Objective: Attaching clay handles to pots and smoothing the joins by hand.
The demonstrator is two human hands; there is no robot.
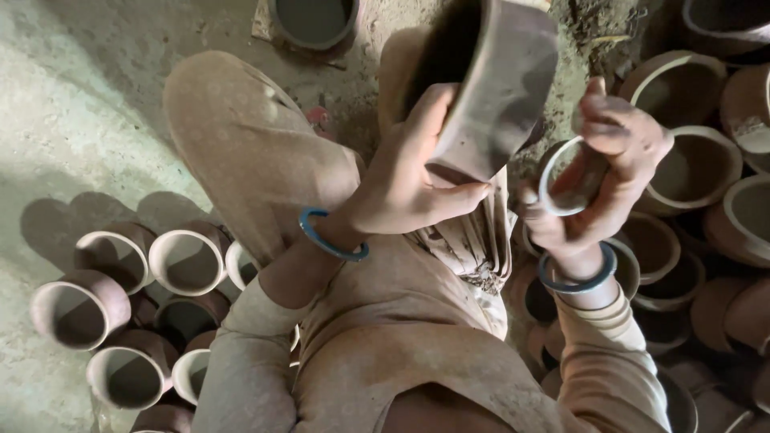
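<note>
Head view: the person sits on the dusty floor (88,120), knees drawn up, with clay pots on both sides. In the upper middle of the frame the left hand (409,180) is closed around the base of a large dark clay pot (497,80), thumb on one side and fingers curled under it; the pot is lifted off the floor and tilted, its mouth turned toward the upper left. Just to its right, the right hand (609,160) is clamped on a small clay cup (571,180) with a pale rim, its mouth facing the camera. The two hands are apart, near each other but not touching, and each wrist wears a blue bangle (330,240).

At lower left a cluster of reddish cups (120,313) with pale rims lies on the floor, most of them on their sides or tilted. Along the right edge a far bigger heap of clay pots (698,168) crowds together, some stacked. At top centre another round vessel (314,22) sits on the floor.

Judging by the two piles, the work looks to be midway: one pot and one cup are in hand, some pieces lie on one side, many on the other. Which pile is finished I cannot tell.
</note>
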